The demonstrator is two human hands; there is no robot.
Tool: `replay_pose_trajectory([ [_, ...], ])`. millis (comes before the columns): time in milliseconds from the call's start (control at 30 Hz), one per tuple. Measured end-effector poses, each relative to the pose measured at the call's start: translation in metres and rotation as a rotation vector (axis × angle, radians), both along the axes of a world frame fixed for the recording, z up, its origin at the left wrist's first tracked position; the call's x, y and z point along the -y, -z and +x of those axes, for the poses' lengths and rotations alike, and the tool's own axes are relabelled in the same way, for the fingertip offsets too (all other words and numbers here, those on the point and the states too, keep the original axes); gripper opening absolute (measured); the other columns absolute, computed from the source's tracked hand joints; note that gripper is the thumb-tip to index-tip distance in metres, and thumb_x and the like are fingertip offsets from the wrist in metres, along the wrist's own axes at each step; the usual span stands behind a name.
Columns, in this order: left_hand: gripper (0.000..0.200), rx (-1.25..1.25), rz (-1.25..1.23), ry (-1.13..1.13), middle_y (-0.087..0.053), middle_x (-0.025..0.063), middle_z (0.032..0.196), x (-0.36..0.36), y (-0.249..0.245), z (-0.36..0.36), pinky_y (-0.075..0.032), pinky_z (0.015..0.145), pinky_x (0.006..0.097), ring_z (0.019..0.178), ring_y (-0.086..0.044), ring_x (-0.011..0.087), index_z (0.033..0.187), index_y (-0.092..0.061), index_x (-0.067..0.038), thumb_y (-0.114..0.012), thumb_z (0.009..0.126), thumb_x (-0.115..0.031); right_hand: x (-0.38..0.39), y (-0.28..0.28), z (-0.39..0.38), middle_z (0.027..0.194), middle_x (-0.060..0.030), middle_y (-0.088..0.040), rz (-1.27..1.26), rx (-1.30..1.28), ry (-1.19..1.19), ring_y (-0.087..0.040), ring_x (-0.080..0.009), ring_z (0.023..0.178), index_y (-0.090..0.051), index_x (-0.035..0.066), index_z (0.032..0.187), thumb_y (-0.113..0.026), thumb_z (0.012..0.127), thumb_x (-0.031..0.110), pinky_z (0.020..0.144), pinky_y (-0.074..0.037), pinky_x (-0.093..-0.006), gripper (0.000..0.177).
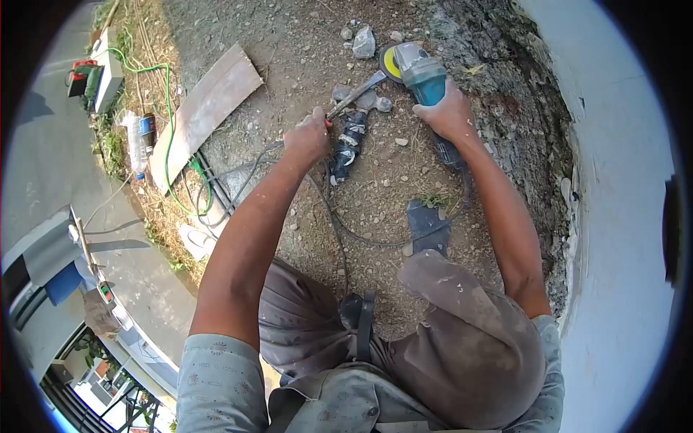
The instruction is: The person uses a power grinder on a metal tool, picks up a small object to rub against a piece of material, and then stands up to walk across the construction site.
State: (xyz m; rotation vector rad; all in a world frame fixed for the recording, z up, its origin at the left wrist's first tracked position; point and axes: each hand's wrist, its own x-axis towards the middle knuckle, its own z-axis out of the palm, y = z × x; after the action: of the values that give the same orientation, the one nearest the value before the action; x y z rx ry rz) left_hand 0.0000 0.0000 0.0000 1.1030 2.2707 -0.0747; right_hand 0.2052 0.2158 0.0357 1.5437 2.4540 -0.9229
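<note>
One camera, up on the person's head, and it looked steeply down over the bent knees (469, 339) onto the gravel ground (375, 195). It was a wide fisheye lens, with dark rounded corners and edges that bent hard. It sat close in. The left hand (307, 137) on a metal tool (357, 94) and the right hand (451, 115) on the angle grinder (419, 72) landed upper centre, and both arms ran up from the bottom edge. Forward lay toward the top of the frame. A pale wall (621, 216) curved down the right side, and the road (43, 166) swept along the left.
</note>
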Motion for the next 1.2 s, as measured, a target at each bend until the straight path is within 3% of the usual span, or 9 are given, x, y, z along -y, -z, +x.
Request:
replay_pose_trajectory([
  [167, 0.03, 0.059, -0.058, 0.136, -0.07, 0.015, 0.109, 0.0, -0.01, -0.012, -0.053, 0.084, 0.0477, 0.108, -0.067, 0.0352, 0.111, -0.051, -0.012, -0.065, 0.084, -0.013, 0.0, -0.009, 0.016, 0.115, -0.0265, -0.067, -0.003, -0.004, 0.042, -0.067, -0.0395, 0.106, -0.051, -0.004, 0.13, -0.083, 0.066, 0.042, 0.092, -0.052, -0.0435, 0.085],
  [367, 0.029, -0.005, -0.129, 0.115, -0.071, 0.0196, 0.109, -0.014, -0.022, -0.005, -0.054, 0.085, 0.0486, 0.108, -0.067, 0.0365, 0.109, -0.059, -0.008, -0.063, 0.081, -0.009, 0.023, -0.014, 0.034, 0.117, -0.0269, -0.066, -0.034, -0.027, 0.044, -0.066, -0.0398, 0.107, -0.046, -0.003, 0.138, -0.083, 0.067, 0.042, 0.093, -0.052, -0.0442, 0.092],
  [567, 0.036, 0.048, -0.052, 0.144, -0.071, 0.0234, 0.106, -0.021, 0.017, -0.01, -0.055, 0.086, 0.0487, 0.101, -0.069, 0.0401, 0.117, -0.065, -0.006, -0.059, 0.081, -0.008, 0.032, -0.016, 0.041, 0.119, -0.0281, -0.065, -0.05, -0.004, 0.028, -0.065, -0.0419, 0.108, -0.044, -0.002, 0.139, -0.081, 0.069, 0.042, 0.094, -0.051, -0.0464, 0.091],
  [767, 0.036, 0.006, -0.007, 0.116, -0.071, 0.0206, 0.107, -0.019, 0.011, -0.002, -0.056, 0.085, 0.0482, 0.101, -0.07, 0.0378, 0.12, -0.065, -0.01, -0.055, 0.085, -0.011, 0.036, -0.014, 0.04, 0.111, -0.0271, -0.068, 0.004, -0.014, 0.004, -0.067, -0.0431, 0.105, -0.049, -0.001, 0.128, -0.077, 0.071, 0.037, 0.09, -0.053, -0.05, 0.074],
  [867, 0.039, -0.022, -0.034, 0.094, -0.072, 0.0184, 0.108, -0.02, 0.01, 0.0, -0.057, 0.085, 0.0477, 0.102, -0.07, 0.0367, 0.122, -0.065, -0.014, -0.055, 0.085, -0.011, 0.032, -0.016, 0.037, 0.119, -0.028, -0.065, -0.048, 0.034, -0.005, -0.065, -0.043, 0.109, -0.044, -0.002, 0.138, -0.08, 0.07, 0.041, 0.093, -0.051, -0.0482, 0.089],
  [1200, 0.042, -0.017, -0.04, 0.075, -0.072, 0.0154, 0.109, -0.02, 0.003, 0.002, -0.057, 0.084, 0.0467, 0.103, -0.07, 0.0354, 0.126, -0.064, -0.019, -0.056, 0.085, -0.012, 0.029, -0.015, 0.032, 0.12, -0.0284, -0.065, -0.041, 0.021, -0.012, -0.064, -0.0431, 0.11, -0.045, -0.002, 0.137, -0.08, 0.07, 0.041, 0.095, -0.05, -0.0481, 0.087],
])
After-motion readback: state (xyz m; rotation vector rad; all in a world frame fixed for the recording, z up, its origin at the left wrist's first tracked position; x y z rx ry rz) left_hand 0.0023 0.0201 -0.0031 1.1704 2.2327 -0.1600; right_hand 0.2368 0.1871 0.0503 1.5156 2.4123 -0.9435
